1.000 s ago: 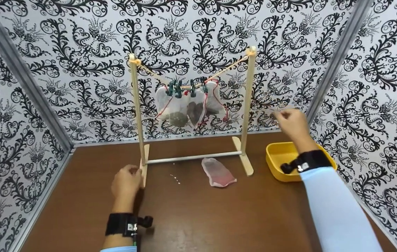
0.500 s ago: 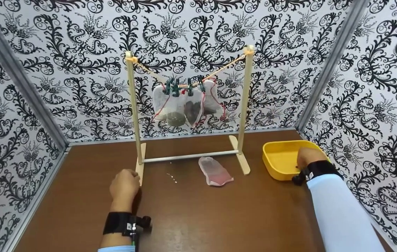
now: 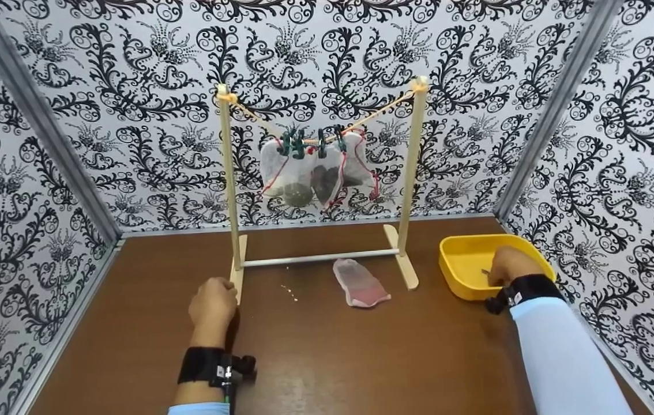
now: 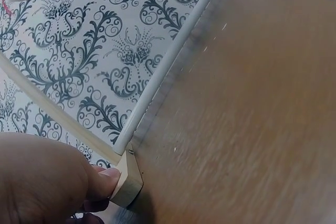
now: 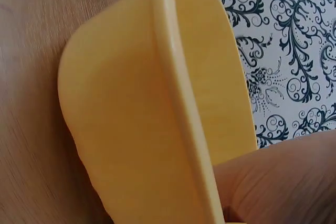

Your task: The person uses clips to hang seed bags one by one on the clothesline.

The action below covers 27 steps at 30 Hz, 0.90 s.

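Note:
My left hand grips the near end of a wooden foot of the stand, thumb against its side in the left wrist view. My right hand reaches down into a yellow tub. Its fingertips are hidden, with a small dark thing beside them, too small to identify. In the right wrist view the tub's wall covers most of that hand. A pale mesh pouch with a pinkish end lies on the table. Several white mesh pouches with red cords hang from the line by dark green clips.
Two wooden posts carry the sagging orange line. A white rod joins their feet low over the brown table. White crumbs lie left of the loose pouch. Patterned walls close in the back and sides.
My right hand has come down from above the tub's far side into it, and its fingers have shifted slightly there. The left hand stays at the stand's foot.

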Motion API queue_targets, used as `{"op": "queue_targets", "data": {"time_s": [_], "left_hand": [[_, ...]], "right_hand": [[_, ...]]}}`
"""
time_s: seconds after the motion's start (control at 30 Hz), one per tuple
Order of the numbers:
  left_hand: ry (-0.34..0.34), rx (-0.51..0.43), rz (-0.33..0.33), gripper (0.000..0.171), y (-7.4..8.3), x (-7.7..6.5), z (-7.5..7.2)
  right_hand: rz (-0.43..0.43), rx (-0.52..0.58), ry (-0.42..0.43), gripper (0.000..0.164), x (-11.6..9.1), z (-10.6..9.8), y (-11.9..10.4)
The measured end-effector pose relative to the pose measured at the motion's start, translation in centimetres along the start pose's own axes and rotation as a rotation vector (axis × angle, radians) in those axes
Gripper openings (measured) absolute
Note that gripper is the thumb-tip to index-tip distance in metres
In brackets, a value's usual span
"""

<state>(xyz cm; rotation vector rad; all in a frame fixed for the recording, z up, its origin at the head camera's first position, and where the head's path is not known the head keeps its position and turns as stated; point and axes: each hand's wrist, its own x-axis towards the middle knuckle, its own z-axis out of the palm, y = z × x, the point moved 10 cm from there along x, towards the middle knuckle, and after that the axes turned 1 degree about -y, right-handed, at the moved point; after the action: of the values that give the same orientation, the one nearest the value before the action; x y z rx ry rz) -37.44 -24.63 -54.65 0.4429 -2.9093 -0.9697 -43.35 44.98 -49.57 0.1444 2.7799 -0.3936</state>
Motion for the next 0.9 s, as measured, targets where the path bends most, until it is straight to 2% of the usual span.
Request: {"op": "queue_targets", "data": {"time_s": [0.1, 0.2, 0.27, 0.33, 0.43, 0.57, 0.7, 0.8, 0.9], "left_hand": [[-0.010, 0.004, -0.004, 0.031, -0.1, 0.0, 0.1], [-0.016, 0.006, -0.008, 0.030, -0.1, 0.0, 0.0], [-0.017, 0.001, -0.003, 0.030, 0.0, -0.1, -0.1], [-0.014, -0.006, 0.004, 0.029, 0.1, -0.2, -0.2], [-0.012, -0.014, 0.010, 0.029, 0.2, -0.2, -0.2], [0.000, -0.010, 0.007, 0.029, 0.3, -0.1, -0.4], [0.002, -0.005, 0.008, 0.029, 0.3, 0.0, -0.4], [0.000, 0.000, 0.006, 0.028, 0.3, -0.1, -0.2], [-0.003, 0.005, -0.001, 0.028, 0.3, -0.3, -0.1]], "right_hand": [[-0.025, 0.074, 0.019, 0.021, 1.1, -0.3, -0.5], [-0.058, 0.203, 0.053, 0.023, 1.0, -1.2, -2.1], [-0.112, 0.329, 0.086, 0.023, 0.4, -1.8, -4.0], [-0.157, 0.462, 0.098, 0.034, -0.6, -2.1, -6.2], [-0.256, 0.569, 0.106, 0.047, -2.1, -1.9, -10.3], [-0.388, 0.685, 0.061, 0.048, -2.8, -0.3, -16.3], [-0.502, 0.761, 0.011, 0.048, -2.6, 1.9, -21.9], [-0.540, 0.778, 0.010, 0.045, -2.5, 3.5, -25.0], [-0.544, 0.819, 0.002, 0.034, -2.5, 5.3, -27.0]]}}
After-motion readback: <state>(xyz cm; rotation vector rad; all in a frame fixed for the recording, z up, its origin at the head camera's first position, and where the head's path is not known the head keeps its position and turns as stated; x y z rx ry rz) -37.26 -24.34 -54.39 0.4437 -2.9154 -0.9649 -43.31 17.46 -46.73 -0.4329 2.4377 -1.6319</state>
